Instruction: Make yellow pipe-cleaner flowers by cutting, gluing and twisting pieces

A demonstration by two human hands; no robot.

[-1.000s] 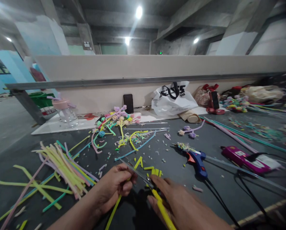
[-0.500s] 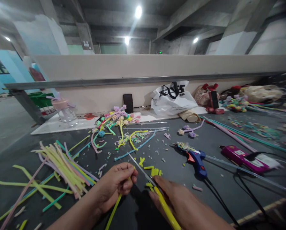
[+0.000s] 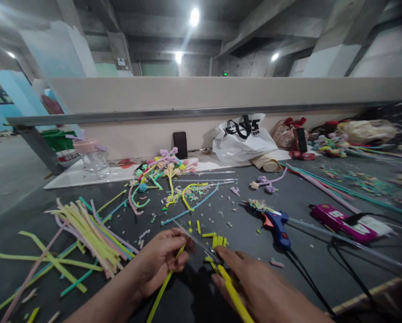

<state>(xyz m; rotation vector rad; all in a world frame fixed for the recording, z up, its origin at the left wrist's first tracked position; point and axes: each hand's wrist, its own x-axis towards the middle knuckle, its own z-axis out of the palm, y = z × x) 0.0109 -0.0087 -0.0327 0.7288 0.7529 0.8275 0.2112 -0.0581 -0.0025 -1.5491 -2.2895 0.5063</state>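
My left hand (image 3: 157,260) is closed in a pinch on a yellow pipe-cleaner-like strip (image 3: 162,291), whose long end trails down toward me. My right hand (image 3: 255,280) grips scissors with yellow handles (image 3: 233,294). Their blurred blades (image 3: 192,235) point up and left, crossing close by my left fingertips at the strip's upper end. Whether the blades touch the strip I cannot tell. Just beyond the scissors lie several short cut yellow pieces (image 3: 217,241), some side by side, with one upright piece (image 3: 198,227) apart from them.
A bundle of pastel strips (image 3: 86,233) lies left. Fuzzy flowers (image 3: 169,168) and scraps are farther back. A blue glue gun (image 3: 278,229), its cord and a magenta device (image 3: 347,222) are right. A white bag (image 3: 243,143), phone (image 3: 180,145) and clear bottle (image 3: 95,161) stand behind.
The scissor blades have shifted slightly left and are blurred. The crossed yellow pieces beyond the blades now lie apart. My left hand has moved slightly left and down with the strip.
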